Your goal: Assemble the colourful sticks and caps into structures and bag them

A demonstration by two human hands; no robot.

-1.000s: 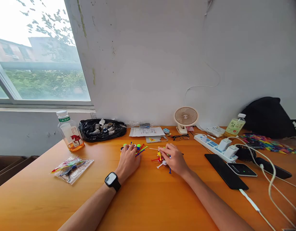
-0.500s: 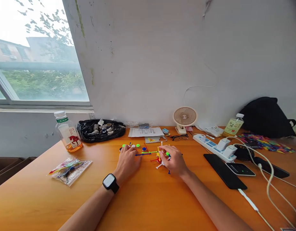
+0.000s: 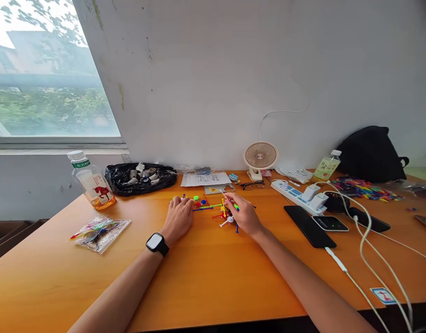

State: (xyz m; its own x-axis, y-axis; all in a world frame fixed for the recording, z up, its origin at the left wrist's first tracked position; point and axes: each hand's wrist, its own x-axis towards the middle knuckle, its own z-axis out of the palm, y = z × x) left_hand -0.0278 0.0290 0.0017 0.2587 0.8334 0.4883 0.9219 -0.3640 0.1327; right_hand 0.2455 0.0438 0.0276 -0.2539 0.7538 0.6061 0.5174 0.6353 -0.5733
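Note:
My right hand point(image 3: 246, 213) pinches a small white rod point(image 3: 222, 192) between thumb and fingertips. It is just over a cluster of plastic building-toy pieces: a yellow rod point(image 3: 223, 203), a white connector piece point(image 3: 227, 221) and red and blue ones, partly covered by the hand. A green rod point(image 3: 217, 205) and a blue rod point(image 3: 201, 208) run from the cluster toward the left. My left hand point(image 3: 179, 217), wearing a black watch point(image 3: 156, 243), lies palm down with fingers extended over more pieces, partly hiding them. Beside its fingertips are a green disc point(image 3: 196, 198) and a blue disc point(image 3: 203, 202).
A drink bottle point(image 3: 93, 185) and a clear bag of parts point(image 3: 100, 233) are at left. Along the wall are a black bag point(image 3: 140, 182), papers point(image 3: 206, 179) and a fan point(image 3: 260, 157). A power strip point(image 3: 296, 196), phone point(image 3: 309, 226) and cables are at right.
The view has shifted, so things sit slightly higher and more to the left. A white rod now sticks out from my right fingertips, above the cluster. My left hand stays over its pieces.

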